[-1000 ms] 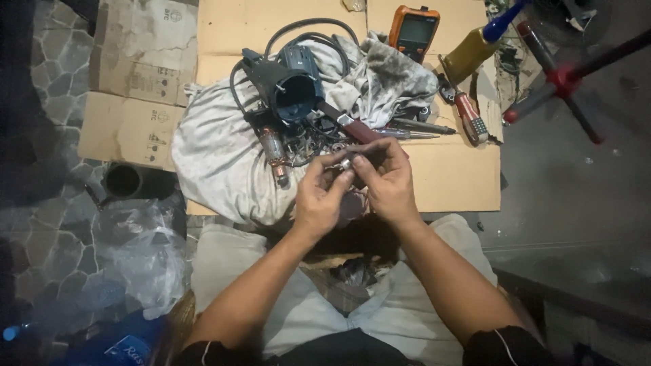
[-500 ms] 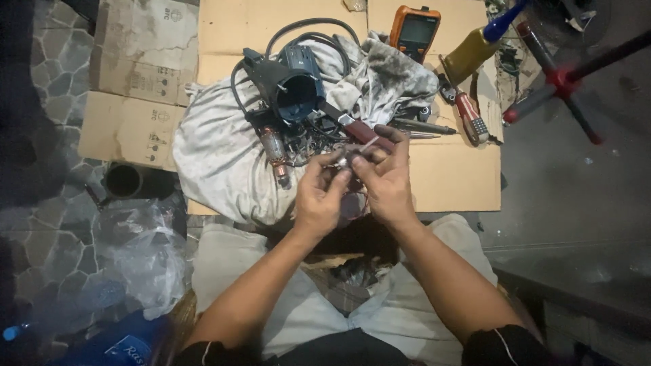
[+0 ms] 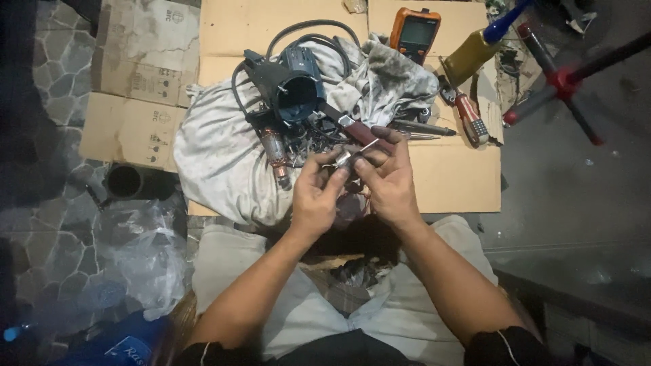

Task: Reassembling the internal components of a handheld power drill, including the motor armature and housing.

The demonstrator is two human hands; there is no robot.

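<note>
My left hand (image 3: 315,196) and my right hand (image 3: 388,179) meet over my lap and pinch a small grey metal part (image 3: 344,160) between their fingertips. Just beyond them a dirty grey cloth (image 3: 224,163) lies on cardboard. On the cloth sit a dark blue power tool housing (image 3: 288,88) with a black cord, a copper-wound motor armature (image 3: 277,154) and small loose metal parts. A maroon-handled tool (image 3: 357,130) lies just past my right fingers.
An orange multimeter (image 3: 415,30) lies at the top of the cardboard sheet (image 3: 454,179). A yellow bottle with a blue tip (image 3: 478,47) and a red-handled tool (image 3: 471,118) lie to the right. A red and black stand (image 3: 563,81) is far right. Clear plastic bags (image 3: 135,251) lie left.
Both hands stay together on the small part; the fingers have shifted slightly as they turn it. Nothing else has moved.
</note>
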